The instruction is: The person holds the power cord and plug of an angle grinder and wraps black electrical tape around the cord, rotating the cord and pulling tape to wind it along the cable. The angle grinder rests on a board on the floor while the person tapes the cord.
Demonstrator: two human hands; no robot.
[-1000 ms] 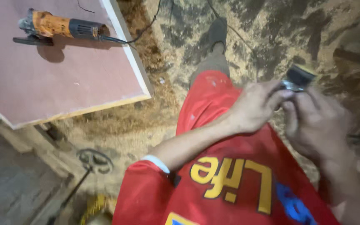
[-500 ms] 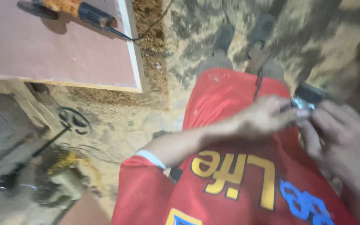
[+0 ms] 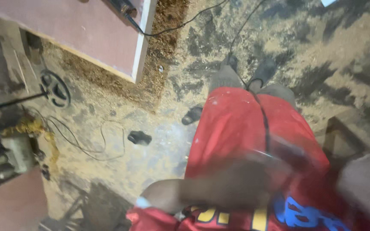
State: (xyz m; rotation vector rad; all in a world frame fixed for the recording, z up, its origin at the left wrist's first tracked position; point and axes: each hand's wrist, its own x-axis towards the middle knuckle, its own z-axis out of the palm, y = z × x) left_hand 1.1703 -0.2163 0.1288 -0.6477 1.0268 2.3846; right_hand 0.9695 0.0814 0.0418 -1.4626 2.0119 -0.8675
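A: Where are the hands?

B: Both low in the view, in front of the red shirt (image 3: 236, 128). The left hand (image 3: 253, 179) is a dark smear across the shirt's front; the right hand (image 3: 365, 188) is a pale blur just right of the shirt.

A: Spread or pinching?

B: I cannot tell for either; the blur hides the fingers. A dark blurred thing (image 3: 287, 149) sits against the shirt between the two hands, but what it is, or which hand has it, I cannot tell.

A: Anything tied to it?

B: A black cord (image 3: 263, 119) runs up the shirt's front from that spot, toward the two dark shoes (image 3: 265, 68) just above the shirt.

A: And around?

B: Sawdust floor (image 3: 330, 47) on every side of the shirt. Up-left of the shirt lies a pink board (image 3: 86, 34) with a tool's end (image 3: 123, 6) on its top edge. Left of the shirt, two small dark objects (image 3: 139, 137) lie on the floor, and farther left a black wheel (image 3: 55, 88)
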